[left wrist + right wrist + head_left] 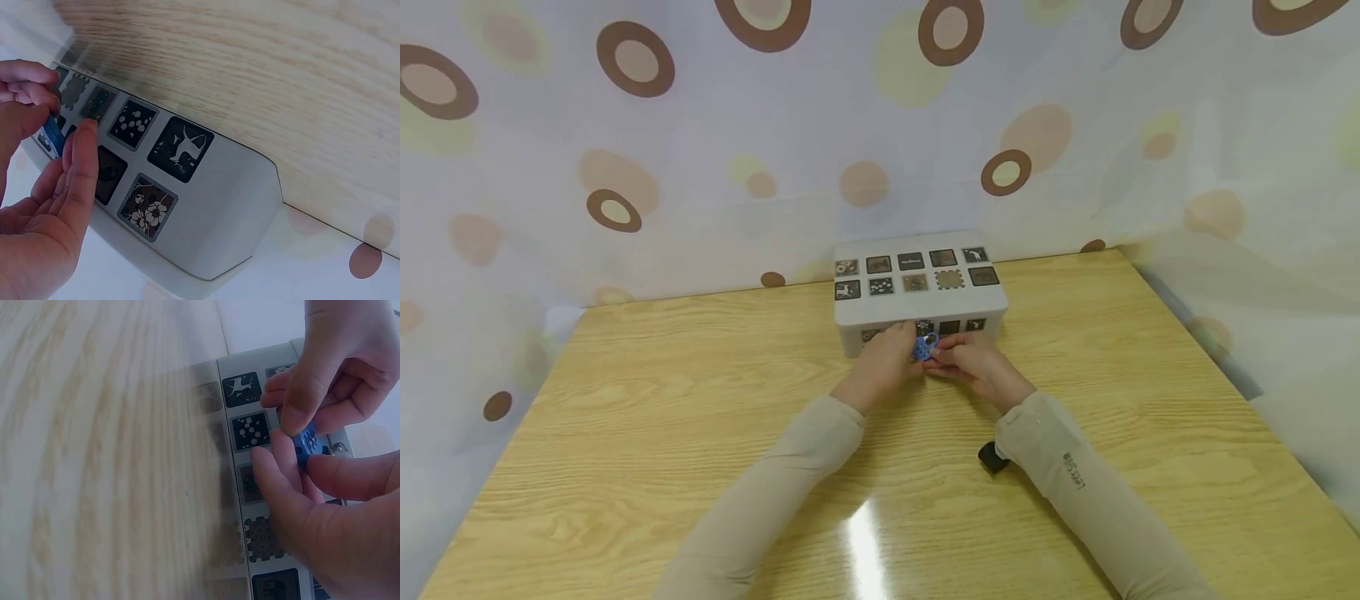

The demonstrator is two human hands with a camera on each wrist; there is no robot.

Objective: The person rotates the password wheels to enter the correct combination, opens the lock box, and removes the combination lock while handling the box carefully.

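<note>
In the head view a small blue padlock (922, 350) with a loop on its upper right sits between my two hands, in front of a white box. My left hand (883, 367) pinches it from the left, thumb and fingertips close together. From the right, my right hand (979, 365) holds it between thumb and fingers. The right wrist view shows the padlock (310, 442) with dark marks on its blue face and a shiny metal part beside it. Fingers cover much of its body. The white box (917, 310) is shut, with dark square pictures on its lid and front.
The box stands at the back of a wood-grain table (700, 400), near a hanging cloth (805, 125) with brown and yellow circles. A black piece (992, 457) shows at the right sleeve cuff. Cloth also borders the table on the left and right.
</note>
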